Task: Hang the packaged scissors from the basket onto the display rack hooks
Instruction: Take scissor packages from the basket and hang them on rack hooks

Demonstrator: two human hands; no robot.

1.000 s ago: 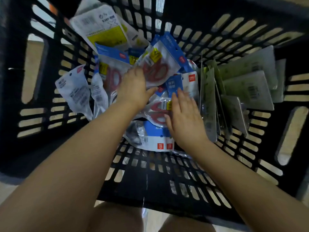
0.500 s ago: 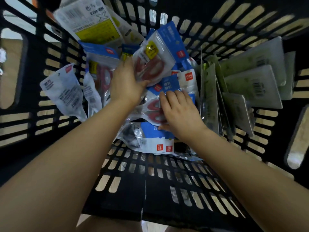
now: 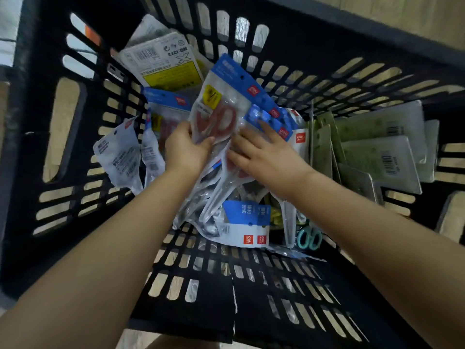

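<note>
Both hands work one pack [image 3: 216, 117]: left hand [image 3: 187, 149] pinches it; right hand [image 3: 261, 152] lies flat beside. Lift by the header, clear of neighbours.

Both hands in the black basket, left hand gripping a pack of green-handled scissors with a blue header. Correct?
Not quite. The head view shows the left hand gripping a scissors pack with red handles, not green. Blue header, black basket and right hand inside are as stated.

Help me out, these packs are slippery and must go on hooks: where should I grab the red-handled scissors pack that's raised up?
Probably by its blue header card, coming from above. The red-handled scissors pack tilts up out of the basket with the header free on top; the left hand grips its lower left edge, and the clear bag below looks slick.
</note>
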